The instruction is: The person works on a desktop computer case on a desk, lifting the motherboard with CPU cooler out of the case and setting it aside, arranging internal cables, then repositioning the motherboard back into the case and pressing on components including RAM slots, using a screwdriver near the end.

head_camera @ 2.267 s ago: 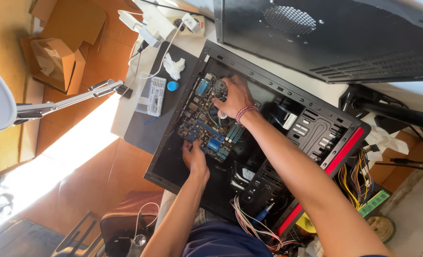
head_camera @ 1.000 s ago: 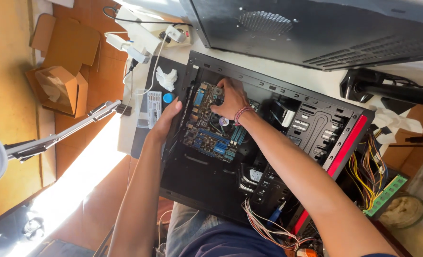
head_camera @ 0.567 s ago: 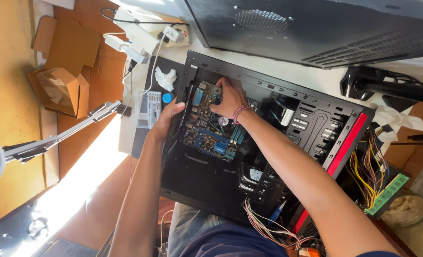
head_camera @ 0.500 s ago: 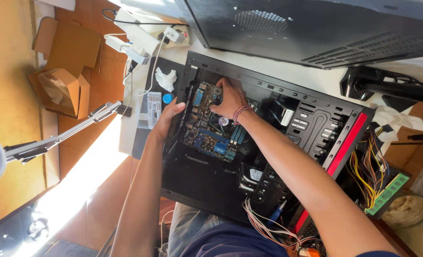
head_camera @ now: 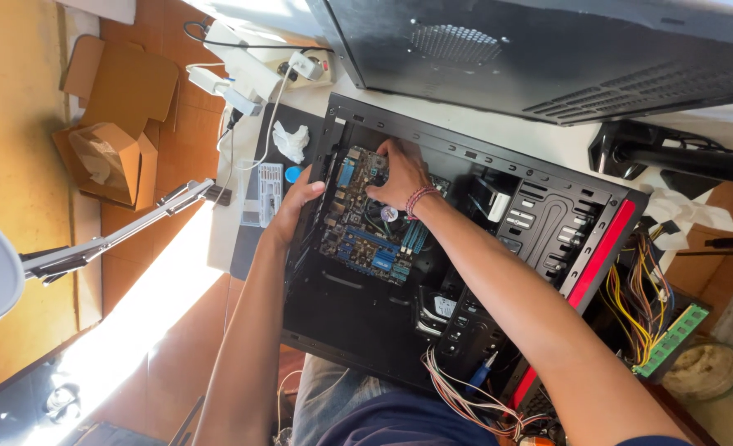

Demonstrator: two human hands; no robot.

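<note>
Blue motherboard — both hands grip it.

The computer case looks like matt black metal with a shiny red plastic strip. The blue circuit board seems smooth. The box is rough brown cardboard. The lamp arm is shiny metal.

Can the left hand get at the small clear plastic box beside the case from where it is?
Probably yes: the left hand grips the case's edge, the clear plastic box lies just outside it, and nothing stands between them.
</note>
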